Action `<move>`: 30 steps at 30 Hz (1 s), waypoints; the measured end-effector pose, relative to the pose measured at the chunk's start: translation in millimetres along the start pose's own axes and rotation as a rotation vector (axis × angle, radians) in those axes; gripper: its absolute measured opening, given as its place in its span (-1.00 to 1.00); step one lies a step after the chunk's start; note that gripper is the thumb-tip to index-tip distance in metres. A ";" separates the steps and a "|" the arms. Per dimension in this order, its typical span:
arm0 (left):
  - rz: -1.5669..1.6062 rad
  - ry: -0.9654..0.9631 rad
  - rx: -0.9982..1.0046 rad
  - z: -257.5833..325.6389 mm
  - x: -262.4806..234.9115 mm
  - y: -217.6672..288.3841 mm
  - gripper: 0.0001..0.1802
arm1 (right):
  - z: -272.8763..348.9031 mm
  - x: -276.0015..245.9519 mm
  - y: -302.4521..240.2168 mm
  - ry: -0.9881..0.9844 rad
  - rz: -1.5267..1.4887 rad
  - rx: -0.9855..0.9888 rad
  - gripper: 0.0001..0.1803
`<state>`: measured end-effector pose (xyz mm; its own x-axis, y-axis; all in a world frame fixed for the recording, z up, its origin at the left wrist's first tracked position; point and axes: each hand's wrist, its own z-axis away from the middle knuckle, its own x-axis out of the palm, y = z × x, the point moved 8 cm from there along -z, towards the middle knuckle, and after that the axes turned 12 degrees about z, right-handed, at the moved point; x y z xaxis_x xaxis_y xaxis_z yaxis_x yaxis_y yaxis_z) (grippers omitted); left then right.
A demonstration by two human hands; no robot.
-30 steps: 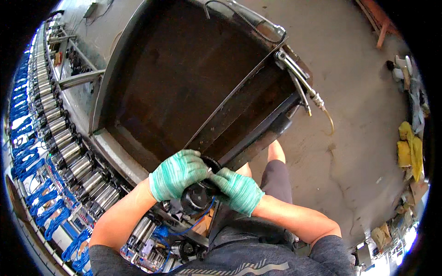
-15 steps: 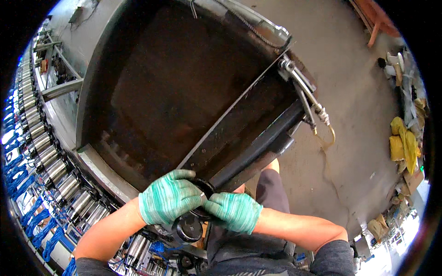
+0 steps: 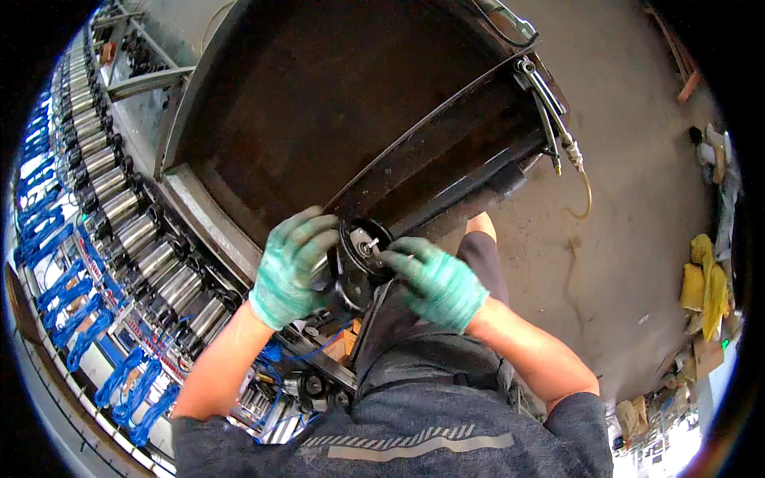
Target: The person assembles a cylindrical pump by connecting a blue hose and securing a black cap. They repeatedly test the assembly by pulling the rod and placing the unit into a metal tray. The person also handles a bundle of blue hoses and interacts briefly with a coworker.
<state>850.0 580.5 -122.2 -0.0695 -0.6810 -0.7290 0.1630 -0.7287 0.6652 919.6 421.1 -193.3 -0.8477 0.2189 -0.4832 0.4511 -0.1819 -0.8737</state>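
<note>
A black round part (image 3: pixel 360 259) with a small shiny metal stub at its centre sits just below the middle of the frame, right at the lower edge of a big dark steel tray (image 3: pixel 351 103). Both hands are on it, each in a green glove. The left hand (image 3: pixel 291 267) wraps around the part's left side, fingers curled over the rim, closed on it. The right hand (image 3: pixel 434 280) comes in from the right, its fingertips touching the face of the part near the metal stub; whether it truly grips or only presses there I cannot tell.

The tray fills the upper middle of the frame, its right rim a long dark bar running diagonally toward the upper right. Along that rim, at the upper right, hang hoses (image 3: pixel 554 119) with metal fittings, one ending in a thin yellowish tube.

Down the left side of the frame curves a long row of shiny metal cylinders (image 3: pixel 119 207), with blue tubing (image 3: pixel 76 319) coiled beside them at the far left and lower left.

The concrete floor (image 3: pixel 637 239) takes up the right side. At the far right edge lies a yellow cloth (image 3: pixel 701 279) among some clutter.
</note>
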 end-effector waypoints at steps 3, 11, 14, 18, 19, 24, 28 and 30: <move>-0.042 0.278 -0.414 80.9 -15.1 -12.6 -0.19 | 19.2 -54.2 27.9 0.026 0.181 0.175 -0.58; 0.876 1.131 -1.073 256.0 103.9 -46.3 -0.35 | 16.6 -197.3 132.5 0.426 0.244 0.705 -0.49; 0.729 1.121 -1.110 247.0 102.0 -41.2 -0.31 | -6.7 -193.6 147.8 0.176 0.282 0.746 -0.38; 0.730 1.218 -1.120 233.3 95.8 -34.5 -0.35 | -52.3 -215.2 124.8 0.017 0.431 0.787 -0.35; 0.725 1.192 -1.143 233.4 97.0 -35.3 -0.39 | -65.4 -216.2 128.4 0.041 0.437 0.731 -0.37; 0.783 1.148 -1.314 252.9 100.9 -48.0 -0.38 | -106.9 -209.2 114.4 0.091 0.597 0.590 -0.49; 0.818 1.093 -1.224 271.1 107.6 -58.3 -0.41 | -83.7 -216.6 58.5 0.288 0.225 0.343 -0.72; 0.810 1.032 -1.197 269.3 103.7 -60.2 -0.38 | -71.3 -195.5 35.9 0.125 0.078 0.344 -0.82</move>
<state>567.9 534.2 -194.3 0.8962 -0.1474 -0.4184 0.4322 0.5023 0.7489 1121.4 440.2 -134.1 -0.7641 0.3030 -0.5695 0.3752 -0.5093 -0.7745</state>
